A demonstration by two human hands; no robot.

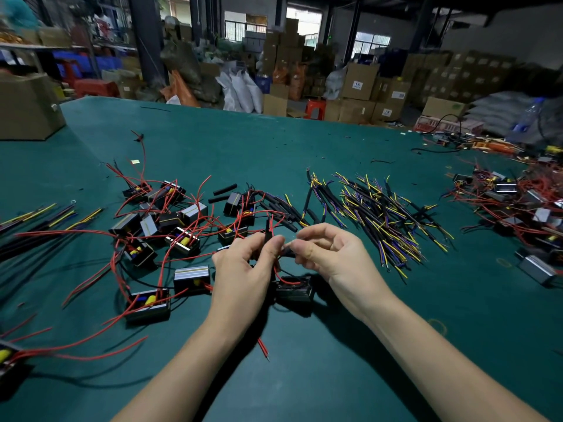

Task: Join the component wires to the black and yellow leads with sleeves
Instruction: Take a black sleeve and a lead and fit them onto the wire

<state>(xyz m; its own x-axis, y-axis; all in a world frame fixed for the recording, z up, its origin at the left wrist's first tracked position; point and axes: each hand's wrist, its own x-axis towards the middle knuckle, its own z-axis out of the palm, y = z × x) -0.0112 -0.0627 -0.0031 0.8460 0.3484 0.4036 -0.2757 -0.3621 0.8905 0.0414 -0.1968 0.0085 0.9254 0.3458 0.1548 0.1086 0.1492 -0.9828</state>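
Nearest the camera, 2 bare forearms reach in from 6 o'clock over the green table (320, 376). A loose red wire end (263, 350) lies on the mat between the forearms. The left hand (243, 269) has fingers curled, pinching a black sleeve (268, 231) that stands upright between thumb and forefinger, with a red component wire (278, 274) looping down from the grip. The right hand (327, 252) meets it fingertip to fingertip, thumb and forefinger pinching a short dark wire end; what exactly it grips is too small to tell. Just below the hands, at 6 o'clock of them, the component (294, 289), a small black box, hangs or rests by its red wire; contact with the mat cannot be told. At 9 o'clock lies a scatter of similar boxes (170, 229) tangled in red wires. At 2 o'clock sits the pile of black and yellow leads (384, 220), with loose black sleeves (224, 189) at 11 o'clock. Farther out at 3 o'clock lies another heap of boxes (518, 205). Beyond the table edge at 12 o'clock stand stacked cardboard cartons (359, 83).
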